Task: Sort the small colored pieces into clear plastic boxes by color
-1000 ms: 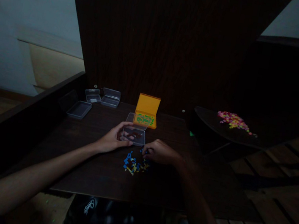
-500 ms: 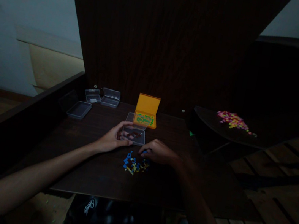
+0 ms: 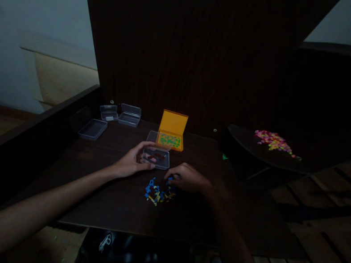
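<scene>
My left hand (image 3: 135, 159) grips the left side of a clear plastic box (image 3: 163, 164) with its lid raised; some small dark reddish-brown pieces show inside. Just in front of the box lies a small pile of blue and yellow pieces (image 3: 156, 194) on the dark table. At the pile's upper right edge, my right hand (image 3: 188, 177) has its fingers bent down and pinched together near blue pieces. What sits between those fingertips is too small and dim to make out.
Behind the clear box stands an open orange box (image 3: 174, 122) holding green pieces. Several clear boxes (image 3: 93, 129) sit at the back left. A heap of pink and yellow pieces (image 3: 273, 142) lies on a shelf at right. A raised side panel (image 3: 26, 132) edges the left.
The clear box in my left hand has shifted slightly left and up. My right hand's fingers have curled a little more at the pile's edge.
</scene>
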Motion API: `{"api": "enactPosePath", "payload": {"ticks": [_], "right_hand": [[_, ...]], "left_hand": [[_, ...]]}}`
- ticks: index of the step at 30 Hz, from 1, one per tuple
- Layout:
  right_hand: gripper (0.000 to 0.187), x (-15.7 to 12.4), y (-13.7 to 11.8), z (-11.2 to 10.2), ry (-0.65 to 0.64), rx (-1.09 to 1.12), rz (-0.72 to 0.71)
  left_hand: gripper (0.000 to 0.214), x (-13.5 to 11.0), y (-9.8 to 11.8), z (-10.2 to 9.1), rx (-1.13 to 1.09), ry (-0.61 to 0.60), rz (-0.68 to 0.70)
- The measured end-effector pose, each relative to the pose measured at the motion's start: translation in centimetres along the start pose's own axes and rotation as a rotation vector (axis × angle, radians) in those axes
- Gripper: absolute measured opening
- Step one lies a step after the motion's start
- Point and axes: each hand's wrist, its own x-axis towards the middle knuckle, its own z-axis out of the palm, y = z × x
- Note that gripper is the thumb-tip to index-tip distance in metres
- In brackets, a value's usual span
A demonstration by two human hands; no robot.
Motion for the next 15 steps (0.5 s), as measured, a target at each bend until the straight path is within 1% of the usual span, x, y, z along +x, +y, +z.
{"api": "enactPosePath", "payload": {"ticks": [2,9,15], "right_hand": [[0.022,-0.03,0.11,-0.03,0.001,-0.015,0.022],[0.018,0.29,0.13,0.43,0.001,0.015,0.013],[0.019,0.04,-0.18,-0.05,0.013,-0.014,0.048]], "left_hand": [[0.067,0.0,-0.08,-0.01,0.004,-0.004,0.0],[0.065,-0.06,0.31,0.13,-0.005,-0.005,0.003],[0.064,-0.1,0.38,0.14,-0.008,-0.001,-0.009]]}}
